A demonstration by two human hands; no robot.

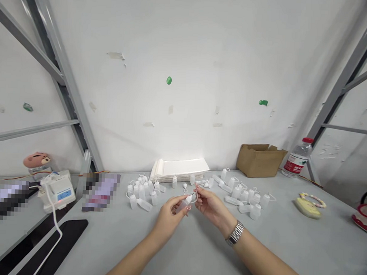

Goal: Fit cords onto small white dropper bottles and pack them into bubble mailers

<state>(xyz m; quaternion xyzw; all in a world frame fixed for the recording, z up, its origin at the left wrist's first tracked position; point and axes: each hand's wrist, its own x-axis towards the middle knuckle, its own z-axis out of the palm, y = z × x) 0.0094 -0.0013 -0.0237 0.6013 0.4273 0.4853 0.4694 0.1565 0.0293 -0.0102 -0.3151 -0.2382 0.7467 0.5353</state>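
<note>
My left hand (167, 217) is closed around a small translucent squeeze bottle (182, 205), tilted, with a white nozzle top. A thin white strap loops out from its neck. Just beyond the nozzle, the fingertips of my right hand (212, 207) are pinched together at the small cap on that strap. The fingers partly hide the cap, so I cannot tell whether it sits on the nozzle. Similar bottles stand and lie in a left group (142, 190) and a right group (244, 195). One more bottle (174, 181) stands upright beyond my hands.
A stack of white trays or sheets (182, 168) lies against the wall. Further right are a cardboard box (258, 162), a water bottle (296, 160) and a yellow pouch (308, 208). At left are a blurred phone-like item (102, 192) and a white power box (58, 193) with a cable.
</note>
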